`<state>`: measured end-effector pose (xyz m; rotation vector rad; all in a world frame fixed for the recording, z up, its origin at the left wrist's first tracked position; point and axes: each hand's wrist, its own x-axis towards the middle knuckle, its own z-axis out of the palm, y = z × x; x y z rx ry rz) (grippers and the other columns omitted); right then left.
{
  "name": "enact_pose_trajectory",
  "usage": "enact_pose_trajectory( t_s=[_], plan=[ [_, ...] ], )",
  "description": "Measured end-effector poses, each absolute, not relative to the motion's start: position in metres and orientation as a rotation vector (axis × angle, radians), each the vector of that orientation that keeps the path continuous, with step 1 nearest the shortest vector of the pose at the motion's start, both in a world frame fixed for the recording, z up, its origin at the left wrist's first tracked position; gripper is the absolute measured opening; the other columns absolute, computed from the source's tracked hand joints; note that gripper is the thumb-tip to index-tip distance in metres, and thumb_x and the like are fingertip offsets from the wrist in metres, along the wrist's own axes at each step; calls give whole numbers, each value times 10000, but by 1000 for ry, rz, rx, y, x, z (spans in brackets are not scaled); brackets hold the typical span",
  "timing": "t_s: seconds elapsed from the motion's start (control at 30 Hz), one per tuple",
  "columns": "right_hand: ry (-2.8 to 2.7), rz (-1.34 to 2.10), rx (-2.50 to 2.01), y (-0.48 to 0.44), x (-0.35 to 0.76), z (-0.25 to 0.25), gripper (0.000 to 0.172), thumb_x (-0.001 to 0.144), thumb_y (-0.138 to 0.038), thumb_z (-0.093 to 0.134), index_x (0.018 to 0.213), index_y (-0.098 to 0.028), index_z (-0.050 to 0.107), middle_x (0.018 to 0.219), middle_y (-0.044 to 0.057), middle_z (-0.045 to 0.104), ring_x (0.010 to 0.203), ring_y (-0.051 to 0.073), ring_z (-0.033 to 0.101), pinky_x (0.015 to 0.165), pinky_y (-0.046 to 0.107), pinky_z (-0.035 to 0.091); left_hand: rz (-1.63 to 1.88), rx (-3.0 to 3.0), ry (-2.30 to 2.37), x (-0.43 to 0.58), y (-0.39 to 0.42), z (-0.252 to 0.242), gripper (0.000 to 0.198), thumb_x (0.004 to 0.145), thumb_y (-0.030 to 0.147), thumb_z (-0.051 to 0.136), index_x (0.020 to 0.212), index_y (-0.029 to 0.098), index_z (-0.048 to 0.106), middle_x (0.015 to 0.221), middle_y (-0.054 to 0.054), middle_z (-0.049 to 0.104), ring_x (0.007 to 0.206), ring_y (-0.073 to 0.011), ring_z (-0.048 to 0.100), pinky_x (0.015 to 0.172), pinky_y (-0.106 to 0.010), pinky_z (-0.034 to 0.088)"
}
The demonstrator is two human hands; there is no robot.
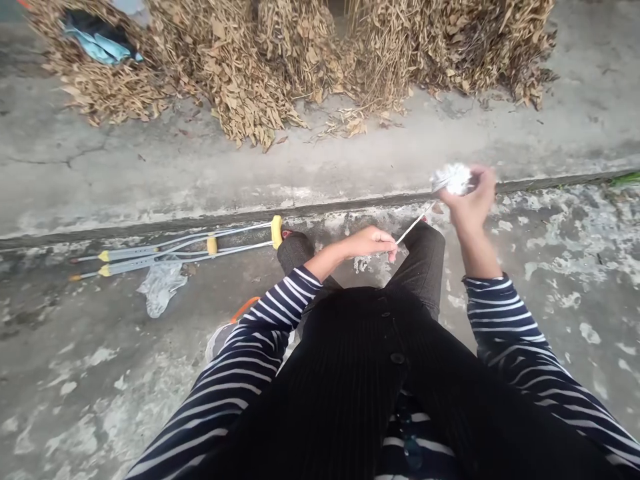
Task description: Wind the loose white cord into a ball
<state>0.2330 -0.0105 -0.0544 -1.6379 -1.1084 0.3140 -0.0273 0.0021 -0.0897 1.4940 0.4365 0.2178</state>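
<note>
White bundle (crinkled), straight pale strand

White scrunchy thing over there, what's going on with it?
A person's right hand is holding that white bundle, which looks blurry here. The left hand pinches a thin pale strand that slants up toward it. What look like crutches lie on the ground to the left, and dried leafy stalks are heaped ahead.

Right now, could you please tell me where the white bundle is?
The white bundle is right of centre in the head view, in the right hand.
</note>
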Motion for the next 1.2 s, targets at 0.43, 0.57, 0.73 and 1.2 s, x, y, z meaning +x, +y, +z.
enact_pose_trajectory(
  t_s=[0.43,0.57,0.73,1.2],
  plan=[
    [-1162,1547,-1527,-51,204,-92,550,529,-318,683,1052,-163,757,1057,62,717,893,185,653,731,272,552,458,1435,672,-25,66,-64,252,845,205,606,653,134,753,754,-94,766,813,-180,718,953,-347,529],
    [-1127,1770,-1547,-49,217,-78,467,497,-229,683,948,-170,792,940,42,729,774,148,639,617,212,523,420,1534,675,-24,66,-71,247,829,246,613,661,154,768,781,-71,777,851,-176,714,966,-331,507],
    [-1016,1879,-1374,-53,229,-64,509,473,-214,717,974,-179,801,1021,70,747,873,210,713,733,294,604,338,1686,739,-26,72,-78,242,849,283,636,727,167,810,879,-72,800,850,-162,695,964,-332,496],
    [-1014,1308,-1072,-44,200,27,692,459,-318,767,1139,-200,719,1102,103,683,951,243,653,913,443,589,565,1639,595,-1,76,-52,258,925,332,676,848,110,784,876,-78,781,895,-178,704,978,-334,479]
  ],
)
